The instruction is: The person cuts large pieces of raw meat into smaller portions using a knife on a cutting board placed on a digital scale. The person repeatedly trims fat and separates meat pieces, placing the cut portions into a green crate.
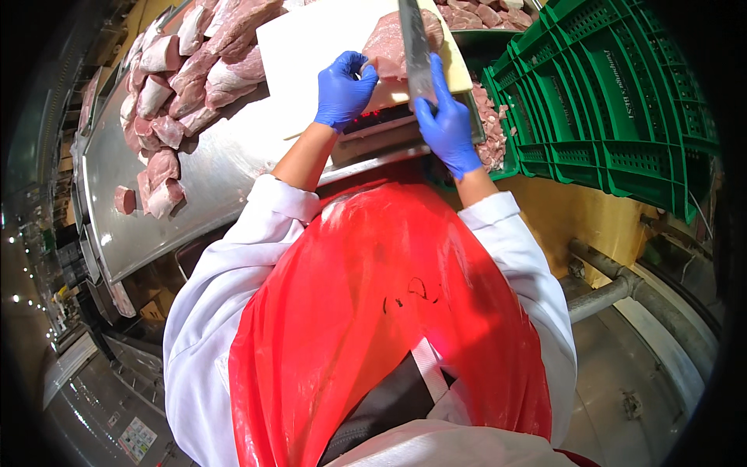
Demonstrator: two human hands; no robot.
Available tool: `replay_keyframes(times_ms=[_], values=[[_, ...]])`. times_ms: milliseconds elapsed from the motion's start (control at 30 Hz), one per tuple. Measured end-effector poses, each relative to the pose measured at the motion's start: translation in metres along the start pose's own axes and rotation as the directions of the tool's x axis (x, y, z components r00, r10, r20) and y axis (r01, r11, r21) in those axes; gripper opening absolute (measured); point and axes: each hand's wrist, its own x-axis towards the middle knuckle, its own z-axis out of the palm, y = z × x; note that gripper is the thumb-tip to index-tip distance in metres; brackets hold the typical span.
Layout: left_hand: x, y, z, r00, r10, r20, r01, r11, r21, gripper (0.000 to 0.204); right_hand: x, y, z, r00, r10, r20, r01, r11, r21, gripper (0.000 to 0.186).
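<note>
On pale cutting board (459, 74): meat piece (387, 45). Grasps knife (417, 54) in right hand (450, 131), forefinger stretched along blade, likely for control. Crosses right part of piece with blade; depth of contact unclear. Curls left hand (345, 92) at near-left edge of piece, apparently to steady it; impossible to say whether pinching or merely touching. Larger cuts (191, 78) heaped left on steel table (210, 167), small trimmings (490, 128) at right beside green crate (607, 101), presumably for separation by size.
</note>
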Motion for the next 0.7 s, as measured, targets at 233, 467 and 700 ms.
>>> replay_keyframes(times_ms=[233, 467, 700], values=[[0.001, -0.001, -0.020, 0.962, -0.224, 0.155, 0.248, 0.956, -0.155, 0.022, -0.019, -0.044, 0.024, 0.965, 0.160, 0.210, -0.042, 0.879, -0.476, 0.074], [0.021, -0.038, -0.060, 0.945, -0.261, 0.197, 0.318, 0.875, -0.365, 0.018, -0.123, -0.074, -0.006, 0.916, 0.293, 0.276, -0.110, 0.842, -0.529, 0.074], [0.034, -0.044, -0.065, 0.959, -0.163, 0.233, 0.248, 0.880, -0.404, 0.020, 0.031, -0.085, 0.054, 0.991, 0.120, 0.059, -0.058, 0.781, -0.622, 0.071]])
